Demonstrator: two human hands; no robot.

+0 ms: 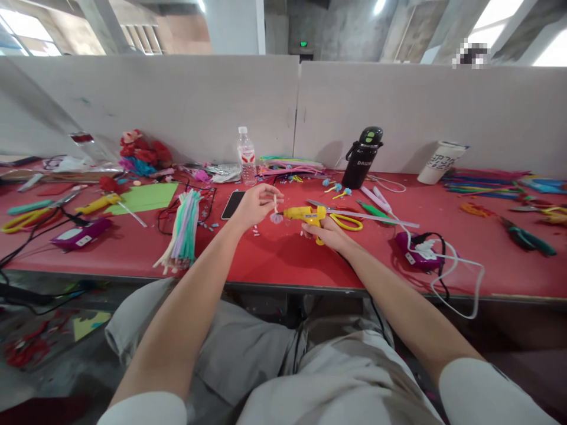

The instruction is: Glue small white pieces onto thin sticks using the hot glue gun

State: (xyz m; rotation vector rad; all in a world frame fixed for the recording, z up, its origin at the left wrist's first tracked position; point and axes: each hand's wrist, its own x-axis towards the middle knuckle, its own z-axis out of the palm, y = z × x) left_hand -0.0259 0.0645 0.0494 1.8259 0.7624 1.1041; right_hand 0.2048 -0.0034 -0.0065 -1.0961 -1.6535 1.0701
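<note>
Over the red table (266,260), my left hand (258,205) pinches a small pale stem with a light purple tuft (276,218) hanging at its lower end. My right hand (326,231) is wrapped round the handle of a yellow glue gun (305,213). The gun points left, its nozzle close beside the tuft; whether they touch is too small to tell. A long clear glue stick (381,218) sticks out behind the gun. Small pale bits lie on the table beneath my hands.
A bundle of pastel pipe cleaners (186,227) and a phone (233,205) lie left. Behind stand a water bottle (247,156) and a black flask (362,158). Yellow-handled scissors (346,222), green-handled pliers (376,213) and a purple power strip (419,252) with cables are right.
</note>
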